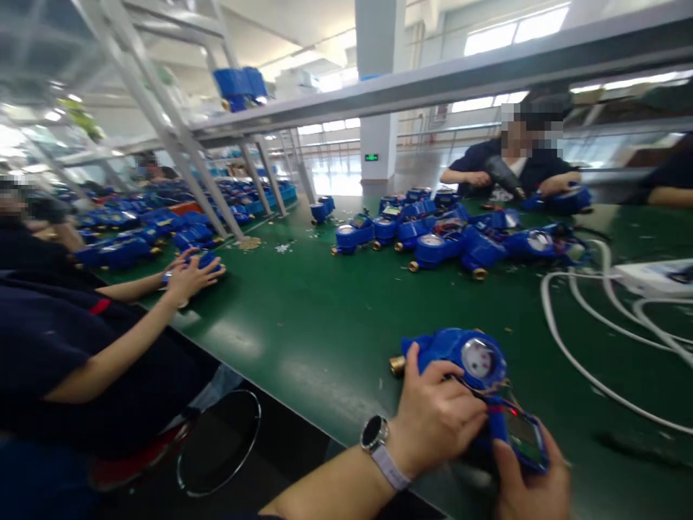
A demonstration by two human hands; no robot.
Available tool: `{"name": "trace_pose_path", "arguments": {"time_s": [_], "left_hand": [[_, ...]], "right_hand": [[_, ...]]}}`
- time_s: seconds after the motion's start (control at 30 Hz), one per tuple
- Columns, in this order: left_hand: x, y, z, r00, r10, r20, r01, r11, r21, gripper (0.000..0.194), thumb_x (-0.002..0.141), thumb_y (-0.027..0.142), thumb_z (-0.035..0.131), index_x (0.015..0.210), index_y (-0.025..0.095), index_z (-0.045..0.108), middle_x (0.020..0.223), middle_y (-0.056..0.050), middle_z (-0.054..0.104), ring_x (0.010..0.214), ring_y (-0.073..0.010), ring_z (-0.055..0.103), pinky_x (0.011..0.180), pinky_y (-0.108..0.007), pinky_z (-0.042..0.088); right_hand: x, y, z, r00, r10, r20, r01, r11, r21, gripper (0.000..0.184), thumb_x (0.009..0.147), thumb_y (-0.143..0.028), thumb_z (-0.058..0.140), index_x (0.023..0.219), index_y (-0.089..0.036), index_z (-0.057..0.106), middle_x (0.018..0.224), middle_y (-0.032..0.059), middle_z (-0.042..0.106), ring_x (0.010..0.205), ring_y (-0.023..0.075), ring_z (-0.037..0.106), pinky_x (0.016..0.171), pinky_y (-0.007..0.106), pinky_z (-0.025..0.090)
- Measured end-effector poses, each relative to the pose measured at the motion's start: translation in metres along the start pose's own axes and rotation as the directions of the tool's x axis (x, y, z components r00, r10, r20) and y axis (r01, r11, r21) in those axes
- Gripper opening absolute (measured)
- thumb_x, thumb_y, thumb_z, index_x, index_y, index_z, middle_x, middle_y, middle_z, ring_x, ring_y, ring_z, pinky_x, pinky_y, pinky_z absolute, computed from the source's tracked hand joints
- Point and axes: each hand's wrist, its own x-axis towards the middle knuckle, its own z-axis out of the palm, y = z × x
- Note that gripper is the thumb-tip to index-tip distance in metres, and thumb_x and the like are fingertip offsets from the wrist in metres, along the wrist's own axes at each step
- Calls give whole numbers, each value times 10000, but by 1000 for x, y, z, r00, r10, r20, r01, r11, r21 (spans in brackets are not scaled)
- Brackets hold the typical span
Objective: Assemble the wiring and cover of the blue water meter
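A blue water meter [441,345] with a round dial and a brass pipe end is at the table's near edge, close in front of me. My left hand [438,412], wearing a watch, is closed over the meter's near side, its thumb by the brass end. An attached blue housing [520,433] lies open on the right, showing a circuit board, a small screen and a lit red light. My right hand [533,477] grips that housing at its lower edge, thumb on one side and fingers on the other. Thin wires run between dial and housing.
Several blue meters [433,245] are piled across the green table [303,318]. White cables [557,339] and a white power strip [655,278] lie right. A co-worker's hands [189,278] hold a meter at left; a person opposite holds a dark gun-shaped tool [503,175]. A shelf [336,101] spans overhead.
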Motion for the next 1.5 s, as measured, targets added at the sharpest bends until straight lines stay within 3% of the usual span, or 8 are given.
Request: {"name": "trace_pose_path", "arguments": {"time_s": [0.2, 0.43, 0.67, 0.87, 1.13, 1.3, 1.5], "left_hand": [[4, 4, -2, 998, -38, 43, 41, 997, -68, 132, 921, 253, 610, 1026, 269, 687, 1013, -9, 719, 1259, -247, 491, 1165, -635, 41], [10, -4, -8, 992, -112, 53, 111, 994, 7, 53, 876, 249, 672, 887, 277, 715, 1073, -11, 656, 1271, -260, 463, 1163, -639, 105], [10, -5, 0, 997, -52, 59, 54, 998, -37, 82, 906, 268, 635, 873, 254, 709, 1059, -11, 661, 1254, -240, 472, 1165, -586, 159], [11, -2, 4, 999, -32, 39, 35, 996, -78, 121, 924, 270, 608, 859, 244, 706, 1032, -6, 668, 1238, -225, 480, 1175, -553, 157], [13, 0, 4, 998, -55, 38, 59, 992, -112, 110, 913, 289, 627, 867, 253, 720, 1021, -2, 681, 1217, -223, 495, 1161, -529, 198], [16, 3, 3, 995, -63, 77, 71, 993, -99, 157, 862, 345, 690, 985, 248, 703, 1044, -10, 673, 1202, -229, 501, 1147, -524, 212], [20, 2, 4, 993, -36, 111, 40, 999, -34, 124, 893, 315, 651, 816, 227, 690, 934, 12, 683, 1104, -210, 520, 1126, -501, 233]], "right_hand": [[1, -8, 9, 995, 16, 96, -42, 962, 270, 873, 673, -586, 785, 1343, -173, 406, 1259, 147, 569, 1138, 309, 558, 1081, 543, 345], [0, -6, 5, 987, -2, 164, -57, 933, 356, 732, 735, -522, 782, 1301, -180, 468, 1248, 121, 579, 1136, 281, 546, 1103, 544, 299], [3, -15, 3, 977, 52, 207, -136, 897, 420, 683, 751, -564, 758, 1251, -166, 518, 1166, 100, 617, 1017, 243, 592, 929, 409, 462], [8, -12, -1, 970, 50, 239, -155, 884, 441, 569, 803, -566, 724, 1182, -162, 596, 1113, 80, 637, 983, 211, 587, 829, 322, 488], [10, -5, -3, 971, 41, 237, -133, 911, 391, 621, 810, -623, 689, 1206, -155, 594, 1141, 102, 627, 982, 234, 593, 822, 345, 492], [9, -5, -4, 965, 0, 261, -106, 914, 392, 627, 822, -616, 682, 1245, -167, 572, 1193, 100, 608, 1017, 225, 588, 831, 318, 481], [5, -9, -2, 967, -20, 255, -76, 928, 364, 703, 761, -627, 736, 1264, -173, 551, 1226, 111, 597, 1041, 231, 590, 849, 317, 477]]}}
